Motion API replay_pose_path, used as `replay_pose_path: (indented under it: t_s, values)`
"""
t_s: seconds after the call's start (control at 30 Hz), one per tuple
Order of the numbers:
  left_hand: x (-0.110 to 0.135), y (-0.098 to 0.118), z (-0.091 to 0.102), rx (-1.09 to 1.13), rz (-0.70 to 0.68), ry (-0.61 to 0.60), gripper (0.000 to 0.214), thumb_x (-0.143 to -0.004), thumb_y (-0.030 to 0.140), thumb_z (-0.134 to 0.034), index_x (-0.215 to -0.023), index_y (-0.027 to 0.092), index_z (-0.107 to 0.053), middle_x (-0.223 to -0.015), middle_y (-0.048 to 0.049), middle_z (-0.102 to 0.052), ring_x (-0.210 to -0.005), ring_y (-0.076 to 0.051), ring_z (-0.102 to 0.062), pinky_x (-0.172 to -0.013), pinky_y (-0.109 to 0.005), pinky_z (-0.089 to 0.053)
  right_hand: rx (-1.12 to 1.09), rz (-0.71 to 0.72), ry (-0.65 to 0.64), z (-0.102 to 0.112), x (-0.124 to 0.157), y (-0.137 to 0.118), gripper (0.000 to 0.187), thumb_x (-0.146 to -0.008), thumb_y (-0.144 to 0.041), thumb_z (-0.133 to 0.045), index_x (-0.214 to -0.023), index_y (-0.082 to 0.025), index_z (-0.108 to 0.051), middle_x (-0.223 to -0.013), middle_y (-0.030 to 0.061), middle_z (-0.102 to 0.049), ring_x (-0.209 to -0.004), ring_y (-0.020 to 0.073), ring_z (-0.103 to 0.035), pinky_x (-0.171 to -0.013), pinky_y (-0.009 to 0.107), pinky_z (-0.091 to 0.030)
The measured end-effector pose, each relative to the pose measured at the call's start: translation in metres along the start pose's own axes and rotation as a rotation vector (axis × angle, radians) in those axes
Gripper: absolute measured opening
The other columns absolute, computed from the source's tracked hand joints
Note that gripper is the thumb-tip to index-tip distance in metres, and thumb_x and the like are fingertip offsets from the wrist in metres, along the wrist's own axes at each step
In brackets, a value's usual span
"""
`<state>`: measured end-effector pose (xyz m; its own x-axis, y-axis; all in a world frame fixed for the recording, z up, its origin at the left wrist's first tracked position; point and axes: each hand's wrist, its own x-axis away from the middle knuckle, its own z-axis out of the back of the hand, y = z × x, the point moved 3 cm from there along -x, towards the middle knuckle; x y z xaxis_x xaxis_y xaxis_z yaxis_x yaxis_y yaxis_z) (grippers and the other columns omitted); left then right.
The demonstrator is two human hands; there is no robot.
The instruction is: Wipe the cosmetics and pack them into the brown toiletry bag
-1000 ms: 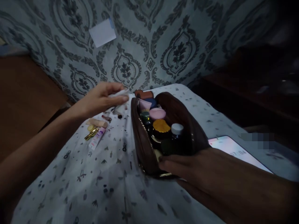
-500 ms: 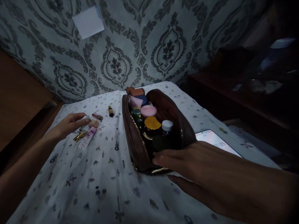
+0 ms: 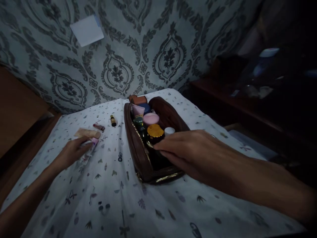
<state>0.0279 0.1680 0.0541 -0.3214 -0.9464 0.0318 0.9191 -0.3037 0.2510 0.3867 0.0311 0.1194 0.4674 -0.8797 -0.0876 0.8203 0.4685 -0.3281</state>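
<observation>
My left hand [image 3: 74, 150] is closed in a pinch on the pink-and-white squeeze tube [image 3: 94, 141], gripping near its purple cap on the bed. Just beyond it lie a beige tube [image 3: 88, 133] and a small reddish tube [image 3: 99, 127]. My right hand [image 3: 183, 145] reaches over the brown zip bag [image 3: 135, 148], fingers pressed together by a gold-lidded jar [image 3: 155, 131]; whatever they hold is hidden. Inside the unzipped bag stand a white-capped bottle [image 3: 169, 131], a pink round case [image 3: 151, 118], a green-capped bottle [image 3: 139, 122] and a pale pink tube [image 3: 138, 110].
A small dark bottle [image 3: 113, 121] lies between the left-hand items and the bag. An orange-brown case [image 3: 138, 99] sits behind the bag. White patterned bedding [image 3: 111, 198] lies beneath everything. A papered wall [image 3: 119, 72] rises behind, and a dark red table [image 3: 210, 99] stands at right.
My left hand let go of the beige tube and moved nearer, onto the squeeze tube. My right hand moved from the bag's near edge farther in, covering the phone. The view shifted slightly.
</observation>
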Motion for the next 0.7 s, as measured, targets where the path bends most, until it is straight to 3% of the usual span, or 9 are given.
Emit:
replay_pose_path:
  t_s: [0.13, 0.3, 0.53, 0.7]
  values:
    - [0.003, 0.010, -0.007, 0.019, -0.063, 0.020, 0.059, -0.081, 0.067, -0.044, -0.107, 0.019, -0.067, -0.097, -0.0063, -0.072, -0.079, -0.023, -0.064, -0.072, -0.028, -0.048, 0.022, 0.125, -0.179, 0.003, -0.020, -0.007, 0.021, -0.079, 0.001, -0.052, -0.075, -0.015, -0.065, -0.072, 0.0026, -0.064, -0.060, 0.0122, -0.054, -0.054, 0.025, -0.030]
    - [0.010, 0.025, -0.015, 0.041, -0.104, -0.026, 0.053, -0.084, 0.063, -0.045, -0.107, 0.020, -0.066, -0.099, -0.0054, -0.071, -0.082, -0.023, -0.064, -0.071, -0.027, -0.047, 0.050, 0.326, -0.285, -0.003, -0.035, -0.011, 0.023, -0.076, 0.005, -0.050, -0.073, -0.014, -0.062, -0.078, 0.0031, -0.066, -0.062, 0.0118, -0.051, -0.053, 0.027, -0.026]
    - [0.027, 0.041, -0.025, 0.055, -0.125, -0.153, 0.041, -0.091, 0.055, -0.041, -0.093, 0.021, -0.065, -0.075, -0.0010, -0.065, -0.068, -0.019, -0.059, -0.064, -0.027, -0.042, 0.291, 0.378, -0.438, -0.010, -0.050, -0.020, 0.021, -0.086, 0.000, -0.050, -0.090, -0.011, -0.068, -0.097, 0.0093, -0.071, -0.084, 0.0185, -0.062, -0.063, 0.029, -0.037]
    - [0.035, 0.032, -0.032, 0.095, -0.100, -0.173, 0.044, -0.091, 0.056, -0.039, -0.093, 0.020, -0.064, -0.080, -0.0024, -0.066, -0.072, -0.020, -0.060, -0.065, -0.027, -0.043, 0.474, 0.409, -0.530, -0.020, -0.062, -0.026, 0.020, -0.081, -0.001, -0.054, -0.078, -0.012, -0.070, -0.082, 0.0087, -0.072, -0.069, 0.0195, -0.062, -0.054, 0.030, -0.034]
